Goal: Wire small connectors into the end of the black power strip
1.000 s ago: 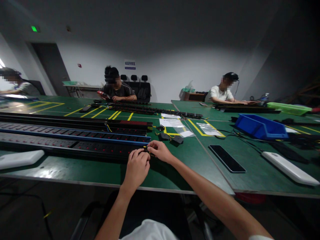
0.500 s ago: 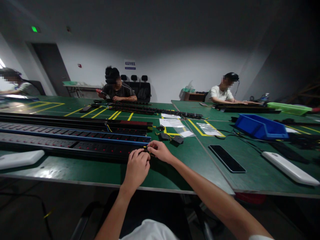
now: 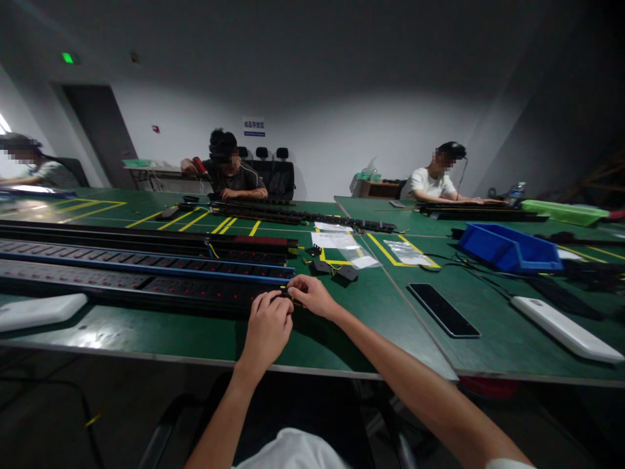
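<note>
A long black power strip (image 3: 185,293) with a row of red dots lies nearest to me along the table. At its right end, my left hand (image 3: 270,322) is closed, fingers curled over the strip's edge. My right hand (image 3: 314,296) pinches at the same end, thumb and forefinger together; whatever they hold is tiny and mostly hidden. A little yellow shows between the two hands. Behind lies a second strip with a blue edge (image 3: 244,275), and past that another black rail (image 3: 161,238).
Black end pieces with yellow wires (image 3: 334,268) lie beyond my right hand. On the right are a dark phone (image 3: 443,311), a white power bank (image 3: 566,329) and a blue bin (image 3: 510,249). Another white block (image 3: 41,311) sits left. Co-workers sit across the green table (image 3: 390,339).
My hands stay in place at the strip's end. Across the table, a co-worker has raised a red tool and tipped it down toward the strips there.
</note>
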Action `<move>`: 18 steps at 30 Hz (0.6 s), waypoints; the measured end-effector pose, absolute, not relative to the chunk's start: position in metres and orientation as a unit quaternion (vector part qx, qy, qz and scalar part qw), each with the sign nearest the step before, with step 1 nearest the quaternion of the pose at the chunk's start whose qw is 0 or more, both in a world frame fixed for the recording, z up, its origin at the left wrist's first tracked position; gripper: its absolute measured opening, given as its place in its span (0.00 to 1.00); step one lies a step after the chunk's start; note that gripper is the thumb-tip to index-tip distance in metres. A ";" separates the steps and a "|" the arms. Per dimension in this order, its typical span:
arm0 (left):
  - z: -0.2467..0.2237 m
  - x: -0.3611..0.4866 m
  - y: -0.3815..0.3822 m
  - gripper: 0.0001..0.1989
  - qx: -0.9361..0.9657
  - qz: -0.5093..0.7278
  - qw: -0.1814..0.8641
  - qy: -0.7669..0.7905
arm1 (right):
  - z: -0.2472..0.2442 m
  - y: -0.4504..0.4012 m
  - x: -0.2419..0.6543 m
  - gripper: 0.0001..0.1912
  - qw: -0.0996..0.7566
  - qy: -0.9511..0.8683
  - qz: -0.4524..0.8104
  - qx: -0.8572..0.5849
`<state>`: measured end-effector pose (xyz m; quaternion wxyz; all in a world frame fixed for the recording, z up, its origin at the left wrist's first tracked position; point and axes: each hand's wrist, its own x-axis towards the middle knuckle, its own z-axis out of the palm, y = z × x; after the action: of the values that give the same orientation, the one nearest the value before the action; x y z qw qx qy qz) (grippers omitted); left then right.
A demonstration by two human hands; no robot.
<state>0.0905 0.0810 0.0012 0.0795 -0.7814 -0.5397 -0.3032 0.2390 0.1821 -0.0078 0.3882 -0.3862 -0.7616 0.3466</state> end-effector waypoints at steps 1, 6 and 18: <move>0.001 0.090 0.081 0.07 -0.781 -0.303 0.079 -0.540 | -0.008 0.182 0.239 0.08 0.388 -0.762 0.347 -0.387; 0.000 0.091 0.080 0.07 -0.780 -0.304 0.080 -0.541 | -0.006 0.181 0.239 0.08 0.385 -0.761 0.351 -0.386; 0.000 0.091 0.081 0.07 -0.779 -0.312 0.082 -0.538 | -0.005 0.181 0.239 0.08 0.386 -0.765 0.341 -0.385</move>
<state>0.0906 0.0806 0.0003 0.0821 -0.7785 -0.5383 -0.3121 0.2391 0.1806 -0.0053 0.3865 -0.3850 -0.7654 0.3414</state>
